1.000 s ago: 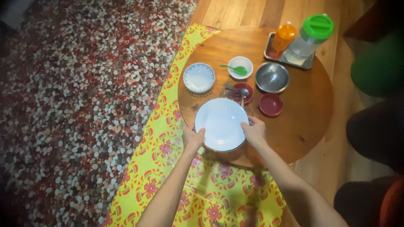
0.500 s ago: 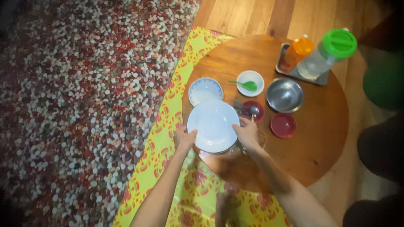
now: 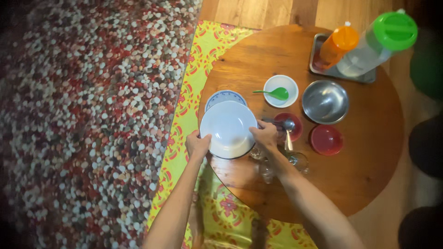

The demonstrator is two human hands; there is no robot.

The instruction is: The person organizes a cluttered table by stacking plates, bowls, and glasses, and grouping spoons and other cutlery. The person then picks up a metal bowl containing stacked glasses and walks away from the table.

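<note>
While I look down over the round wooden counter [image 3: 295,184], both my hands are on the big white plate [image 3: 228,128] at its left edge: my left hand [image 3: 197,144] is curled around the plate's lower left rim, and my right hand [image 3: 266,134] is closed on its right rim, fingers pinched over the edge. The plate sits partly over a smaller blue-rimmed plate [image 3: 224,97], which peeks out just behind it. Just under my right wrist stand some clear glasses [image 3: 299,161], near the plate's right side. Toward the middle of the counter is a small white bowl [image 3: 280,91] with a green spoon [image 3: 274,93] lying in it, and beside that a steel bowl [image 3: 325,101]. Between the steel bowl and my right hand are two little red dishes [image 3: 326,139], the nearer one holding a metal spoon [image 3: 288,131]. At the far right edge, a metal tray [image 3: 323,69] carries an orange-capped bottle [image 3: 338,44] and a clear jug with a green lid [image 3: 378,41]. A yellow flowered cloth [image 3: 189,110] lies on the floor under the counter's left edge, next to a pebble-patterned rug [image 3: 92,115]
</note>
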